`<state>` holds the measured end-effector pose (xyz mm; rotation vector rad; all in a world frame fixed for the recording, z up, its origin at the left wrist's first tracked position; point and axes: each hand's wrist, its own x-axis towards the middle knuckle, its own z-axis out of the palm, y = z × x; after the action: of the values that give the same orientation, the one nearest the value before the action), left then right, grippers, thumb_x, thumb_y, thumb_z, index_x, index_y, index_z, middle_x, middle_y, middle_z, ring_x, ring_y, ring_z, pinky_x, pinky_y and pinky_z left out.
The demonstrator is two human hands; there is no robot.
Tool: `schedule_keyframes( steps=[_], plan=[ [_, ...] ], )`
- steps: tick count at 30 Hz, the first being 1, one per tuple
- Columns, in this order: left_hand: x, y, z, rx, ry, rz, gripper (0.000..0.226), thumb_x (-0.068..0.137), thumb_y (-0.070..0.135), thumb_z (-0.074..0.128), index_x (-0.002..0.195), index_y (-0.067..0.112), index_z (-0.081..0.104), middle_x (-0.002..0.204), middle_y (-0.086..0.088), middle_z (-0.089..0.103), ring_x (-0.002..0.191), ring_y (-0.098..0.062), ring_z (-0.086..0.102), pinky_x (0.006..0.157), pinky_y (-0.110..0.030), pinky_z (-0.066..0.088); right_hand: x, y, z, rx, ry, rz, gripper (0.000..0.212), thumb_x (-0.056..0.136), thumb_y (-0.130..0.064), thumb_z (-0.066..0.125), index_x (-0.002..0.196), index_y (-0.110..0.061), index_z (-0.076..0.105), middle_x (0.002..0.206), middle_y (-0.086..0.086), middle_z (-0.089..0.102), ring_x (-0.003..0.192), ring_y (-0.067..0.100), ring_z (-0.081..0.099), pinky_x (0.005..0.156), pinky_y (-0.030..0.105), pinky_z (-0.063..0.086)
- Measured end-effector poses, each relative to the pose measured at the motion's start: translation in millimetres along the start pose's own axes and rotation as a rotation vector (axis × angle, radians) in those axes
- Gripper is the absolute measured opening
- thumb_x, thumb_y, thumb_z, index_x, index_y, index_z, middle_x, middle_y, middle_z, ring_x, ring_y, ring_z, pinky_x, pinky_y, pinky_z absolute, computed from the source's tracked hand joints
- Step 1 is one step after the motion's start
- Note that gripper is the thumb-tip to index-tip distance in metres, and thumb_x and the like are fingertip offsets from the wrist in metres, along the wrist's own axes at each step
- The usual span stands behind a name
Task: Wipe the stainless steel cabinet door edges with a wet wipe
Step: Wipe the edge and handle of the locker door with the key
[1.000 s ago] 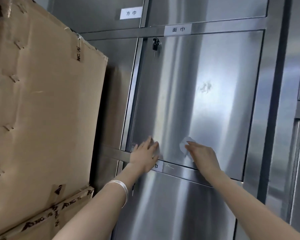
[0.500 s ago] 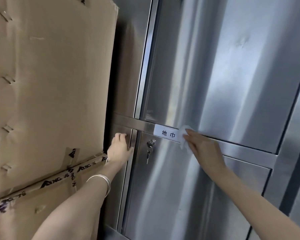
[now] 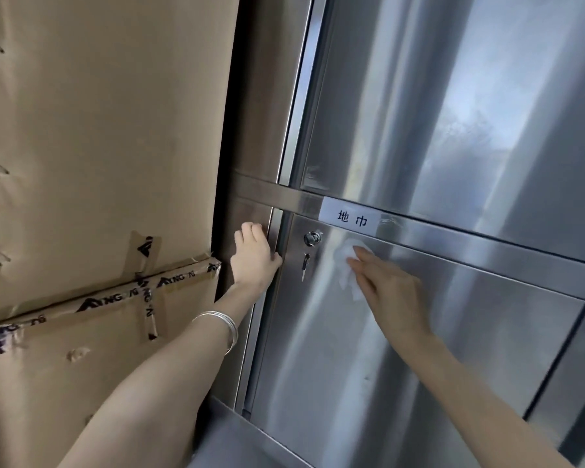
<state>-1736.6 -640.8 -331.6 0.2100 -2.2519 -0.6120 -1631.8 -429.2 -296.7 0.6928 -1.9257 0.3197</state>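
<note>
A stainless steel cabinet fills the right half. Its lower door (image 3: 436, 349) has a lock with a hanging key (image 3: 310, 243) at its top left corner. My right hand (image 3: 390, 288) lies flat on the upper left part of this door and presses a white wet wipe (image 3: 347, 265) against it, just below the horizontal frame bar (image 3: 277, 194). My left hand (image 3: 255, 255) rests with fingers apart on the vertical frame strip left of the lock, holding nothing. A silver bangle sits on that wrist. The upper door (image 3: 453, 113) rises above the bar.
A white label with black characters (image 3: 350, 217) is stuck on the bar. Large taped cardboard boxes (image 3: 98, 197) stand close against the cabinet's left side. A steel ledge (image 3: 237, 434) juts out below the lower door.
My right hand slid the wipe down from the labelled frame bar onto the lower door, beside the lock. My left hand stayed on the vertical strip. The view moved closer and lower.
</note>
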Motion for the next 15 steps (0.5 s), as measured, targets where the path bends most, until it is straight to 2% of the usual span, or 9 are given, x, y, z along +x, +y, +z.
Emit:
schedule_keyframes(
  steps=[2,4,7,10,13,15],
  plan=[
    [-4,0,-2,0.070,-0.024,0.034,0.048,0.082,0.017,0.060,0.124,0.003,0.042,0.128,-0.012,0.041,0.115,-0.030,0.041,0.064,-0.041,0.047,-1,-10,1,0.039,0.013,0.017,0.026,0.070,0.010,0.074,0.090,-0.005,0.075,0.106,0.011,0.070,0.082,0.026,0.071,0.075,0.023,0.043],
    [-8,-3,-8,0.078,-0.051,0.077,0.044,0.084,0.015,0.058,0.123,0.002,0.042,0.127,-0.014,0.043,0.111,-0.033,0.047,0.065,-0.042,0.043,-4,-21,0,0.050,0.016,0.008,0.024,0.072,0.009,0.072,0.091,-0.005,0.075,0.107,0.010,0.070,0.080,0.027,0.071,0.071,0.025,0.048],
    [-20,-14,-26,-0.040,-0.073,0.074,0.040,0.088,0.017,0.055,0.123,0.004,0.042,0.122,-0.017,0.054,0.100,-0.044,0.058,0.071,-0.044,0.044,-9,-38,-2,0.090,0.051,-0.015,0.023,0.074,0.009,0.070,0.093,-0.005,0.075,0.108,0.011,0.069,0.086,0.027,0.071,0.076,0.026,0.048],
    [-50,-29,-46,-0.158,0.009,0.070,0.045,0.090,0.020,0.054,0.130,0.006,0.041,0.117,-0.018,0.061,0.097,-0.045,0.059,0.075,-0.043,0.045,-15,-69,-7,0.131,0.086,-0.048,0.022,0.078,0.005,0.067,0.096,-0.006,0.074,0.111,0.010,0.068,0.093,0.024,0.069,0.078,0.028,0.049],
    [-94,-44,-60,-0.375,0.081,0.052,0.049,0.093,0.023,0.054,0.137,0.010,0.040,0.121,-0.015,0.062,0.105,-0.040,0.059,0.081,-0.040,0.045,-21,-107,-12,0.161,0.126,-0.087,0.021,0.081,0.002,0.063,0.098,-0.005,0.073,0.113,0.011,0.067,0.092,0.028,0.069,0.073,0.031,0.054],
    [-134,-59,-64,-0.483,0.070,0.048,0.049,0.095,0.025,0.053,0.140,0.012,0.039,0.127,-0.012,0.059,0.111,-0.036,0.057,0.087,-0.039,0.045,-28,-129,-16,0.219,0.182,-0.060,0.021,0.082,0.002,0.061,0.097,-0.005,0.073,0.114,0.011,0.066,0.093,0.024,0.069,0.077,0.027,0.050]
  ],
)
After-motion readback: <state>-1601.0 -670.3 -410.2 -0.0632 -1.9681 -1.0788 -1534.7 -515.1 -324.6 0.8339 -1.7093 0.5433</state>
